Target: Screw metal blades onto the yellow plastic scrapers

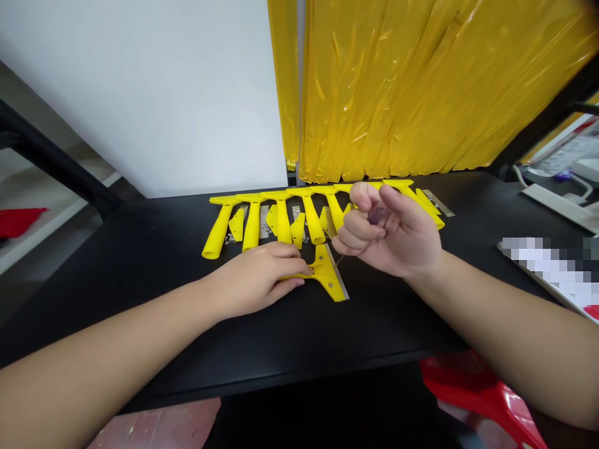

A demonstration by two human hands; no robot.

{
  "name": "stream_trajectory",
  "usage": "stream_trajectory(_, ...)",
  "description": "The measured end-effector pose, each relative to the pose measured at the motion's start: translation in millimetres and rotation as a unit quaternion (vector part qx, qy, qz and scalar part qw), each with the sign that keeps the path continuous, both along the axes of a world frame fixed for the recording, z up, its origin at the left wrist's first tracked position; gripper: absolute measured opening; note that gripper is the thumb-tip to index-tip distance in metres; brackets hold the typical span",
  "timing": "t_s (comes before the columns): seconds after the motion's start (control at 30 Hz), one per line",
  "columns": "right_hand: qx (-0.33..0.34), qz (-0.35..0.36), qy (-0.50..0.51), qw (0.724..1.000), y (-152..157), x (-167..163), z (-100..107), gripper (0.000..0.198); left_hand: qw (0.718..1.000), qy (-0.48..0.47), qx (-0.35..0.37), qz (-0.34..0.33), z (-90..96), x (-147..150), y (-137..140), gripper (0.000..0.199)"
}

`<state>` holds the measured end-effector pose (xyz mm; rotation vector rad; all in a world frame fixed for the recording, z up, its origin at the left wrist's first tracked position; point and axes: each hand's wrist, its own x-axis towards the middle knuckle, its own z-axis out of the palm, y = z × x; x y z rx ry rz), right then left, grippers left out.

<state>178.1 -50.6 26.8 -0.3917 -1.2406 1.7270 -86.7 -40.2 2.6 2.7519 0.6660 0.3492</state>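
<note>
My left hand (262,277) is closed round the handle of a yellow scraper (325,277), which lies near the table's front with its metal blade edge facing right. Two screw heads show on the scraper's wide head. My right hand (388,234), palm turned up and fingers curled, grips a screwdriver (377,216) with a dark purple translucent handle. Its thin shaft slants down-left toward the scraper head; whether the tip touches a screw I cannot tell. Behind my hands stands a row of several yellow scraper handles (253,224), with yellow cover plates (297,229), metal blades (265,221) and small screws (306,238) between them.
All this lies on a black table (187,349). A white panel (178,93) and a yellow plastic sheet (397,87) rise behind it. A pixelated flat item (552,271) lies at the right. Below the front edge is a red stool (486,393).
</note>
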Motion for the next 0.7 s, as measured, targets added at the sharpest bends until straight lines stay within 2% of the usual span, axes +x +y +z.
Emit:
stream_trajectory(0.1,0.002,0.072,-0.011,0.997,-4.5,-2.1,-0.8,0.039,1.0,0.007,-0.002,0.0,-0.6,-0.7,1.5,0.02)
stream_trajectory(0.2,-0.008,0.112,-0.018,0.994,-5.8,-4.2,-2.9,0.037,1.0,0.012,-0.004,0.002,-0.6,-0.9,2.5,0.019)
stream_trajectory(0.43,0.004,0.137,-0.013,0.99,-5.6,-7.0,-4.5,0.031,1.0,0.01,-0.019,0.003,0.7,-0.9,2.2,0.019)
stream_trajectory(0.7,0.008,0.129,-0.027,0.991,-8.3,-7.3,-9.3,0.025,1.0,0.008,-0.015,-0.002,3.9,1.0,2.3,0.018)
